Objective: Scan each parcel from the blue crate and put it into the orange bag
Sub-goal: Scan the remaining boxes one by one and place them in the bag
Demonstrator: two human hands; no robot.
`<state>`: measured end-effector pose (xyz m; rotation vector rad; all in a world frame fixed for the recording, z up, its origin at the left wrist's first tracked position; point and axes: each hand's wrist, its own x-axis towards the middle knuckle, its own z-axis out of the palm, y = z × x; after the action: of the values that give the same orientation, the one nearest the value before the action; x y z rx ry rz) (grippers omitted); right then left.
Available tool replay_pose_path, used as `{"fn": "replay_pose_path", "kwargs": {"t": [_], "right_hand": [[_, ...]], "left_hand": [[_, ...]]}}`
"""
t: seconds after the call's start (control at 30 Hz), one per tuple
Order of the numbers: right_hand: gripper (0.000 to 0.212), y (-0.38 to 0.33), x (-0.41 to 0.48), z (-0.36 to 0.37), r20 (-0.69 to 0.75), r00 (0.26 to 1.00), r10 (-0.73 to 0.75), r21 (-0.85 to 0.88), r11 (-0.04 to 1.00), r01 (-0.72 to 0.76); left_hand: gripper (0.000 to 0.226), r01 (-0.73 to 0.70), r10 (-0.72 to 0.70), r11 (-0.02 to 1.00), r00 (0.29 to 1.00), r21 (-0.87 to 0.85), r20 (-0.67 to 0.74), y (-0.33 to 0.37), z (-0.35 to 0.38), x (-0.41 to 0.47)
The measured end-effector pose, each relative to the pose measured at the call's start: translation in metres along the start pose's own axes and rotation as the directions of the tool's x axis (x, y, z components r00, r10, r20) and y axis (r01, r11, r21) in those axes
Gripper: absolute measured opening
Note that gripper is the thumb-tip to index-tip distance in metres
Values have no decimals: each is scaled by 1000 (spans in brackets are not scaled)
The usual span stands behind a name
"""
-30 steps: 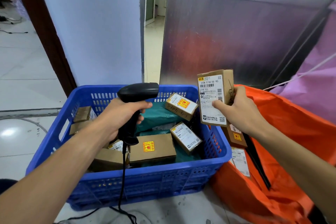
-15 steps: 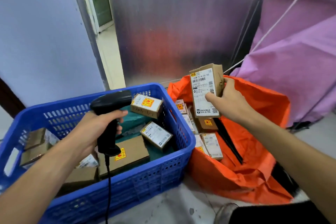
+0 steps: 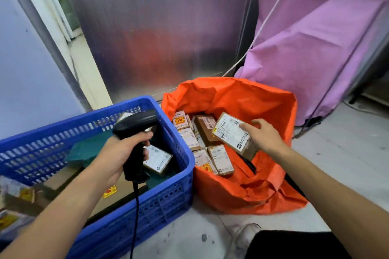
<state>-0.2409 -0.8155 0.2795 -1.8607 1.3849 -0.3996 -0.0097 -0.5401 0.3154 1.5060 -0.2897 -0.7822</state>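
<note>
Over the orange bag (image 3: 242, 99) mouth: parcel (image 3: 231, 132) — brown box, white label face up, tilted, sitting higher than the boxes inside the bag.
Right hand (image 3: 266, 137): over the right half of the bag's opening; thumb lies on the parcel's label, other fingers go behind the box edge and are mostly hidden; reads as a pinch hold.
Inside the bag: labelled boxes (image 3: 221, 160) packed along its left side, some with yellow-red stickers.
Blue crate (image 3: 187, 166): just left of the bag, right wall against the bag's fabric.
Left hand (image 3: 117, 153): left of the bag, over the crate; fingers wrapped tight round the scanner handle.
Scanner (image 3: 136, 124): black, upright, head toward the bag; cable (image 3: 134, 206) hangs from the handle over the crate's front wall.
Crate contents: small labelled box (image 3: 157, 161) nearest the bag, green mailer (image 3: 88, 149) further left, more brown boxes beyond — blurred.
Behind the bag: metal panel (image 3: 168, 27); behind and right, purple cover (image 3: 315, 59).
Near side of the bag: white shoe (image 3: 246, 235) on the floor.
</note>
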Motion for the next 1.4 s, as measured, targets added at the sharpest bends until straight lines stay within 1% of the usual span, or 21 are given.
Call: {"fn": "replay_pose_path", "kwargs": {"t": [0.1,0.2,0.23,0.3,0.4,0.47,0.6,0.63,0.7,0.73,0.8,0.87,0.9,0.97,1.03,1.1,1.17,1.23,1.27,1.33,1.4], "right_hand": [[69,28,10,9,19,995,98,-130,987,-95],[55,42,17,15,56,988,146,-245,961,-128],[53,44,19,18,62,987,151,-266,955,-129],[57,47,25,23,77,984,162,-284,949,-134],[59,51,40,33,105,977,188,-256,954,-156],[56,60,51,42,127,968,217,-199,961,-189],[36,94,67,76,156,939,306,-32,952,-305],[34,104,68,85,162,930,330,18,941,-337],[40,118,69,100,165,917,363,110,917,-383],[38,121,68,105,168,911,376,148,904,-400],[16,126,70,115,175,903,393,181,888,-422],[21,140,86,129,173,900,400,170,888,-427],[19,150,97,138,179,901,394,162,892,-422],[23,157,110,149,173,913,369,185,898,-398],[28,126,91,138,164,925,342,183,911,-369],[32,117,83,134,152,925,348,128,921,-368],[28,115,82,132,213,901,378,73,913,-401],[15,119,83,131,257,883,392,40,909,-415],[13,119,83,130,260,885,386,35,912,-409],[29,117,83,127,267,884,384,45,911,-410],[32,112,81,126,266,887,376,44,915,-401]], "left_hand": [[14,28,-28,1000,999,-3,39,-7,15,9],[13,56,-57,998,996,12,62,-16,29,20],[13,64,-65,998,996,15,63,-18,32,22],[13,80,-81,997,995,19,65,-22,37,25],[13,105,-106,994,993,19,54,-27,41,28],[15,120,-120,993,992,8,49,-29,43,32],[16,145,-143,989,987,-20,68,-33,46,38],[16,152,-150,988,986,-25,71,-35,47,40],[18,165,-163,986,984,-25,68,-38,45,42],[18,170,-168,985,984,-25,63,-39,45,42],[18,175,-174,984,983,-24,56,-41,43,44],[19,176,-175,984,983,-23,62,-41,43,45],[19,178,-177,984,982,-20,65,-40,44,46],[18,184,-183,983,981,-10,63,-39,45,47],[17,184,-183,983,981,-12,58,-40,45,49],[17,187,-186,982,981,-12,55,-40,46,49],[16,188,-188,982,981,-11,48,-42,45,49],[17,188,-188,982,981,-7,48,-42,43,49],[19,189,-188,982,981,-5,49,-42,42,49],[22,185,-185,983,982,-4,50,-40,40,48],[22,180,-180,984,983,-4,44,-38,39,47]]}}
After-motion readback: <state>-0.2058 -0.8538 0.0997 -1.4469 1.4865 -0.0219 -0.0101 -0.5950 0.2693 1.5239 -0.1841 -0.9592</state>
